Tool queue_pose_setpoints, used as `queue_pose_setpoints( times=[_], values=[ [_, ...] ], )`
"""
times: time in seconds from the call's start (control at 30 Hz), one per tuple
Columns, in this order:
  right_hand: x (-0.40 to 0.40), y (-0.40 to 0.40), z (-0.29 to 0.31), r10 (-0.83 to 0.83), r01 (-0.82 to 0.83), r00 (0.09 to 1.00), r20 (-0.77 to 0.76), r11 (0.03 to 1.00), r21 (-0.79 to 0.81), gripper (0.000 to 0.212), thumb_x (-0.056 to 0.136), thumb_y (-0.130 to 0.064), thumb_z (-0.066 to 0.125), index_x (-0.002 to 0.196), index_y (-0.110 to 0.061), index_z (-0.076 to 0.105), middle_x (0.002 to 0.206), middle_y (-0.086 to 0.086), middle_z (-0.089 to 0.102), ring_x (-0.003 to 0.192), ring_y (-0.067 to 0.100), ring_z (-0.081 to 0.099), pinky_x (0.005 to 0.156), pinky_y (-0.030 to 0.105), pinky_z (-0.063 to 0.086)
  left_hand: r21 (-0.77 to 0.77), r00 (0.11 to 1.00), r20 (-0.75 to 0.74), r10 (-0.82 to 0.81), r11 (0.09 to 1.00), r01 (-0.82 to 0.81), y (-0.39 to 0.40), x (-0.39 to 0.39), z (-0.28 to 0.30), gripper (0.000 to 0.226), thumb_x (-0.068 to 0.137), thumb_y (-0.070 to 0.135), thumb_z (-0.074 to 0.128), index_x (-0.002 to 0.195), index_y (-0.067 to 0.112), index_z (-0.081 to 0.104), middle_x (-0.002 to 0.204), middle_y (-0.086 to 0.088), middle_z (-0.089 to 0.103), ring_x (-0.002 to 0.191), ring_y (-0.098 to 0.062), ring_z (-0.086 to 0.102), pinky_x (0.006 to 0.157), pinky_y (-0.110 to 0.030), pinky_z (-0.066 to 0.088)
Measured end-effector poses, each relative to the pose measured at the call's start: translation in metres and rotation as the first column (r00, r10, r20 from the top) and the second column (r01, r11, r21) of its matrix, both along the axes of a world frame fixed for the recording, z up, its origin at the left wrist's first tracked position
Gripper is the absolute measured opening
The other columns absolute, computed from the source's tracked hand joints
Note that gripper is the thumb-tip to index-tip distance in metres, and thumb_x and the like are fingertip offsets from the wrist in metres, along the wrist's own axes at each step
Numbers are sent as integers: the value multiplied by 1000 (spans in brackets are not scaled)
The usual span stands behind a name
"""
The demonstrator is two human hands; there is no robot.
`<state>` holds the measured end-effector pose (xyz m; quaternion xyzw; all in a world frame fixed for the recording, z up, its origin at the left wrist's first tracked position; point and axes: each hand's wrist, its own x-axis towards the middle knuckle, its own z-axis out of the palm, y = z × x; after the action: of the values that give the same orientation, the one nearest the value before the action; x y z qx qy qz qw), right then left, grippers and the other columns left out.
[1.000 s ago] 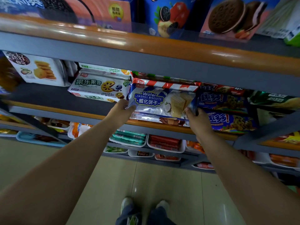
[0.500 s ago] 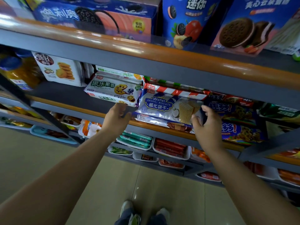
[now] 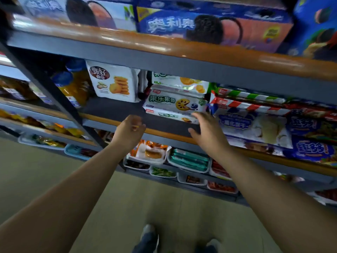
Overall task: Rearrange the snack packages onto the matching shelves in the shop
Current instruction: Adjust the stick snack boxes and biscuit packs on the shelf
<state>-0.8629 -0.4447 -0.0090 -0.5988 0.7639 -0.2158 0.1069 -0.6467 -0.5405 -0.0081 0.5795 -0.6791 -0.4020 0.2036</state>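
We have both hands up at the middle shelf (image 3: pixel 113 108) edge and neither holds anything. Our left hand (image 3: pixel 129 132) is loosely curled with the fingers half closed around air, over the bare patch of shelf. Our right hand (image 3: pixel 205 130) is spread open, fingertips just reaching the front corner of the white-and-green biscuit packs (image 3: pixel 175 105), which sit stacked just ahead of it and between the two hands; whether it actually touches is hard to tell through the blur. Right of our right hand lies the blue wafer pack (image 3: pixel 255 125) on its pile, with a red-striped pack (image 3: pixel 251 105) above it. Ahead of our left hand stands the white cookie bag (image 3: pixel 113 81), upright, with orange juice bottles (image 3: pixel 76 84) beyond it. Our read is that the step in hand is squaring the biscuit stack or sliding it left into the gap. To do that well, we should put the right palm flat on the stack's right end and the left hand on its left end, and move all layers together so the top packs don't shear off. Keep the push low and parallel to the shelf lip; the wrappers look slick and the wafer pile beside it could drag along.
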Motion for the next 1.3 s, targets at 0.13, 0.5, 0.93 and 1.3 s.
queue_pose_setpoints(
  times=[0.13,0.5,0.93,1.3],
  values=[
    [18,-60,-19,25,6,965,-263,993,116,61,90,-21,60,146,-17,33,145,11,37,128,36,38,100,44,40,-5,999,-27,-31,1000,31,-23,37,-3,25,91,28,56,115,20,54,94,8,58,88,-23,62,74,-37,54],
    [16,-107,-58,-186,246,906,-381,963,114,50,91,-8,50,137,-27,47,141,16,43,123,44,38,95,45,42,27,996,-44,-78,997,79,-47,75,-13,25,93,26,54,118,21,53,89,11,59,74,-9,60,58,-21,46],
    [-25,71,17,-338,340,939,64,884,-320,34,95,-19,51,129,-12,53,121,9,54,110,24,52,87,26,42,-192,823,-32,-567,811,552,39,-66,14,24,94,17,50,117,20,57,97,7,61,86,-5,58,68,-5,45],
    [-224,198,-27,-616,644,765,-188,732,222,57,96,-23,53,147,-20,29,151,13,26,133,32,36,94,40,45,-119,658,-87,-748,663,739,173,-247,5,28,91,14,51,119,16,56,99,7,62,91,-11,61,79,-23,48]
  ],
)
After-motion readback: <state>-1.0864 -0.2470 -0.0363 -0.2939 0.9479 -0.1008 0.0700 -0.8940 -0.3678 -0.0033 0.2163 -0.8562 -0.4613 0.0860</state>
